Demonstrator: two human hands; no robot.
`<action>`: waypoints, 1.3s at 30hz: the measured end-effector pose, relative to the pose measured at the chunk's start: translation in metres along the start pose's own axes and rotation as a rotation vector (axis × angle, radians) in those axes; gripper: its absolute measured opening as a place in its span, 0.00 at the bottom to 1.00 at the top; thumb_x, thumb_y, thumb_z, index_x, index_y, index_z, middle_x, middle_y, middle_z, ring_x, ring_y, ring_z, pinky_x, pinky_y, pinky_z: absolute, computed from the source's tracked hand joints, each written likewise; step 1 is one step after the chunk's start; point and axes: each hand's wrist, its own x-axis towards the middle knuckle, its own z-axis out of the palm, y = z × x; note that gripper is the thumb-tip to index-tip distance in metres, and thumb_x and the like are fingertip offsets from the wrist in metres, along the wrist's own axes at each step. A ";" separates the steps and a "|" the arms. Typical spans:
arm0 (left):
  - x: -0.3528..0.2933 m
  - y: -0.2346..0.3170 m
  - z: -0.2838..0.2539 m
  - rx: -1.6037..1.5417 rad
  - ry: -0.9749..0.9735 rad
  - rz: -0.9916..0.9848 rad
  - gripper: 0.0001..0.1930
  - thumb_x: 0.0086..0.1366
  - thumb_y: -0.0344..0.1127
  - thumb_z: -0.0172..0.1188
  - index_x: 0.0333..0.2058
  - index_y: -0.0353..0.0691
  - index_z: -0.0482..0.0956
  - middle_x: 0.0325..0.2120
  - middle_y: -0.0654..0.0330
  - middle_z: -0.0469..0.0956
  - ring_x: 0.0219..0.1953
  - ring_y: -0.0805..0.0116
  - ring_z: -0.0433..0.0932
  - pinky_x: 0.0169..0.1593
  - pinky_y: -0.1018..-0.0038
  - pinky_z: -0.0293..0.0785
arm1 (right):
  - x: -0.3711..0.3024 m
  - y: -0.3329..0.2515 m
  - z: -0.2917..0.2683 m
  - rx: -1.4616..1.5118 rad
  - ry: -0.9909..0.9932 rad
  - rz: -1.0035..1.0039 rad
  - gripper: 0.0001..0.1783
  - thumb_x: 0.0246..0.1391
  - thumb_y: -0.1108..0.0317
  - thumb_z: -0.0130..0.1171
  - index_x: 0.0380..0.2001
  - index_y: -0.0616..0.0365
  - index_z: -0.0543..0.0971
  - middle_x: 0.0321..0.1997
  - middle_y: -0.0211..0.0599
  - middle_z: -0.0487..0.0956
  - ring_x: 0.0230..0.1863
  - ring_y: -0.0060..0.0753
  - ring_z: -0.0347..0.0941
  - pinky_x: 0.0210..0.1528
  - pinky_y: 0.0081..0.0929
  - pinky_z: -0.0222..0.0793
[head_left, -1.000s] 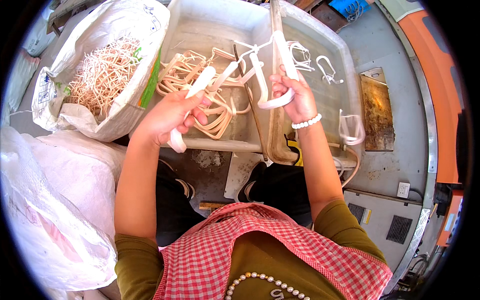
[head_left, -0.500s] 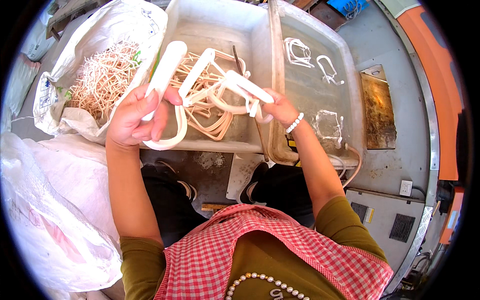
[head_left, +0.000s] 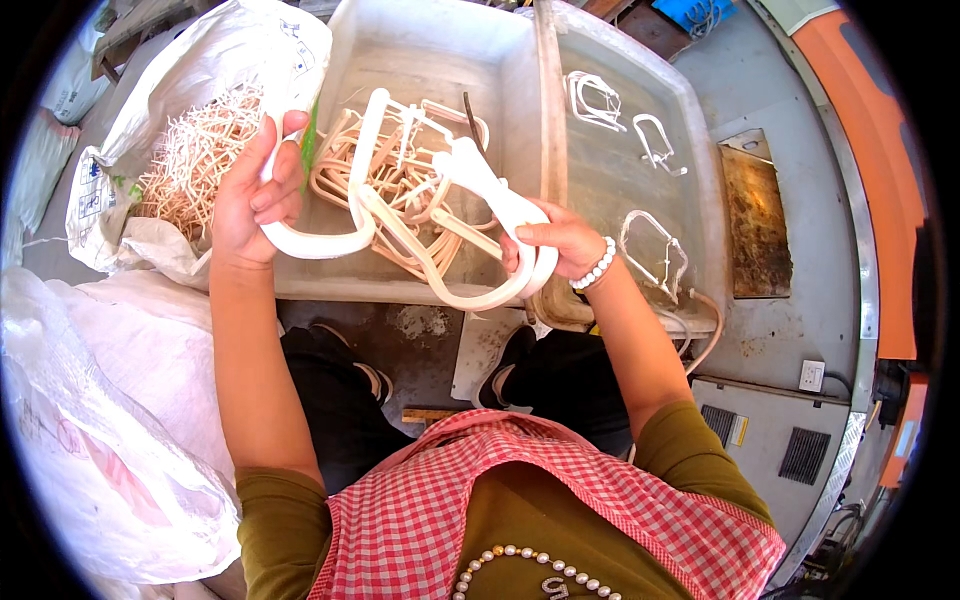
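White plastic loop [head_left: 320, 243] pinched in L hand [head_left: 255, 195]; R hand [head_left: 560, 240] gripping white pcs [head_left: 478, 175] nr tub [head_left: 440, 60] edge.

The white, curved bars [head_left: 320, 243] appear to be smooth, glossy plastic. The white, open-topped woven-plastic sack [head_left: 245, 40] presents a creased surface; the red-and-white checked apron [head_left: 420, 505] is matt cloth. The brown, rectangular plate [head_left: 757, 225] resembles rough, rusted metal.

White curved pieces [head_left: 318, 244] centre of my feed; I log the loops [head_left: 340, 165] beyond as pale peach. Far left: pinkish-beige sprigs [head_left: 200, 150], white sack [head_left: 240, 40] with dark blue print. Near: red-and-white checked apron [head_left: 410, 500], olive shirt [head_left: 288, 530]. Far right: orange panel [head_left: 862, 130].
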 end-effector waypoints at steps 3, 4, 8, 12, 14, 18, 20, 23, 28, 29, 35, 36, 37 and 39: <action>-0.001 0.001 0.000 0.045 0.034 0.044 0.16 0.72 0.40 0.41 0.46 0.32 0.70 0.19 0.66 0.68 0.11 0.89 0.53 0.11 0.91 0.49 | -0.003 -0.003 0.020 0.109 -0.017 -0.018 0.21 0.52 0.67 0.60 0.47 0.62 0.69 0.27 0.33 0.74 0.30 0.29 0.74 0.42 0.34 0.75; -0.003 0.001 0.000 0.067 0.049 0.054 0.16 0.72 0.40 0.42 0.45 0.32 0.70 0.18 0.66 0.68 0.11 0.89 0.53 0.11 0.91 0.48 | -0.003 -0.006 0.022 0.021 0.007 -0.015 0.20 0.52 0.67 0.60 0.46 0.62 0.70 0.27 0.33 0.74 0.30 0.28 0.74 0.42 0.33 0.74; -0.009 0.004 0.008 0.241 0.144 0.028 0.15 0.71 0.40 0.43 0.43 0.34 0.72 0.16 0.67 0.67 0.10 0.89 0.52 0.10 0.91 0.47 | -0.002 -0.006 0.015 -0.562 0.211 -0.118 0.16 0.54 0.67 0.58 0.43 0.62 0.72 0.28 0.34 0.76 0.30 0.30 0.74 0.39 0.34 0.73; -0.012 0.006 0.010 0.197 0.227 0.001 0.14 0.71 0.40 0.43 0.42 0.35 0.71 0.15 0.68 0.67 0.09 0.89 0.52 0.10 0.91 0.47 | 0.003 0.000 0.017 -1.336 0.524 -0.234 0.13 0.54 0.66 0.57 0.41 0.60 0.73 0.27 0.45 0.78 0.29 0.43 0.76 0.35 0.37 0.70; -0.011 0.005 0.012 0.124 0.205 -0.002 0.13 0.71 0.40 0.43 0.42 0.35 0.71 0.15 0.68 0.66 0.09 0.89 0.52 0.10 0.91 0.47 | 0.012 0.011 0.015 -1.480 0.650 -0.252 0.14 0.52 0.65 0.57 0.40 0.60 0.72 0.27 0.53 0.77 0.31 0.54 0.75 0.34 0.42 0.70; -0.018 -0.004 0.023 0.021 0.023 -0.034 0.13 0.72 0.40 0.41 0.41 0.36 0.69 0.13 0.68 0.65 0.08 0.87 0.52 0.09 0.89 0.48 | 0.040 0.018 -0.011 -1.444 0.934 -0.200 0.15 0.52 0.64 0.56 0.38 0.63 0.72 0.28 0.54 0.78 0.32 0.57 0.75 0.35 0.46 0.70; -0.027 -0.011 0.034 0.060 0.014 -0.051 0.13 0.72 0.40 0.40 0.41 0.36 0.69 0.12 0.68 0.64 0.07 0.87 0.52 0.09 0.89 0.48 | 0.050 0.015 -0.028 -1.256 1.054 -0.215 0.15 0.51 0.64 0.56 0.38 0.63 0.72 0.28 0.54 0.78 0.31 0.57 0.75 0.36 0.46 0.71; -0.040 -0.011 0.039 -0.106 -0.243 -0.092 0.15 0.73 0.42 0.36 0.43 0.36 0.65 0.09 0.68 0.62 0.05 0.85 0.52 0.08 0.87 0.48 | 0.059 0.017 -0.042 -1.426 1.148 -0.194 0.14 0.51 0.63 0.57 0.36 0.64 0.73 0.29 0.53 0.79 0.32 0.56 0.75 0.37 0.46 0.70; -0.043 -0.017 0.038 -0.362 -0.326 -0.089 0.15 0.74 0.44 0.33 0.42 0.37 0.62 0.07 0.69 0.60 0.05 0.84 0.53 0.08 0.87 0.47 | 0.063 0.022 -0.040 -1.354 1.077 -0.472 0.12 0.52 0.65 0.58 0.36 0.62 0.74 0.30 0.50 0.79 0.29 0.48 0.77 0.34 0.41 0.72; -0.040 -0.023 0.040 -0.452 -0.275 -0.090 0.15 0.74 0.44 0.33 0.42 0.37 0.62 0.07 0.69 0.59 0.05 0.84 0.53 0.08 0.87 0.47 | 0.060 0.010 -0.022 -0.611 0.848 -0.269 0.12 0.56 0.69 0.52 0.41 0.64 0.72 0.31 0.46 0.80 0.30 0.39 0.78 0.32 0.32 0.73; -0.011 -0.069 0.026 -0.779 -0.298 -0.120 0.20 0.73 0.45 0.37 0.41 0.31 0.68 0.12 0.64 0.63 0.09 0.80 0.61 0.10 0.85 0.59 | 0.034 -0.013 0.041 0.146 0.359 -0.236 0.18 0.60 0.63 0.51 0.50 0.61 0.69 0.43 0.47 0.78 0.39 0.36 0.76 0.42 0.32 0.75; -0.008 -0.073 0.024 -0.753 -0.249 -0.104 0.19 0.72 0.45 0.38 0.40 0.32 0.68 0.13 0.65 0.63 0.10 0.80 0.61 0.11 0.85 0.60 | 0.029 -0.015 0.041 0.186 0.336 -0.265 0.18 0.60 0.61 0.52 0.49 0.61 0.69 0.43 0.46 0.78 0.39 0.36 0.76 0.42 0.32 0.75; -0.005 -0.076 0.021 -0.667 -0.179 -0.114 0.19 0.72 0.46 0.40 0.39 0.34 0.69 0.14 0.65 0.64 0.10 0.80 0.61 0.11 0.86 0.60 | 0.024 -0.019 0.041 0.225 0.312 -0.293 0.19 0.60 0.60 0.52 0.49 0.61 0.69 0.42 0.46 0.78 0.39 0.36 0.76 0.43 0.32 0.75; 0.000 -0.076 0.016 -0.487 -0.033 -0.134 0.18 0.71 0.47 0.43 0.36 0.36 0.70 0.15 0.66 0.65 0.11 0.81 0.61 0.12 0.86 0.60 | 0.016 -0.026 0.042 0.291 0.242 -0.323 0.20 0.58 0.57 0.56 0.48 0.59 0.70 0.40 0.41 0.78 0.40 0.34 0.74 0.44 0.32 0.74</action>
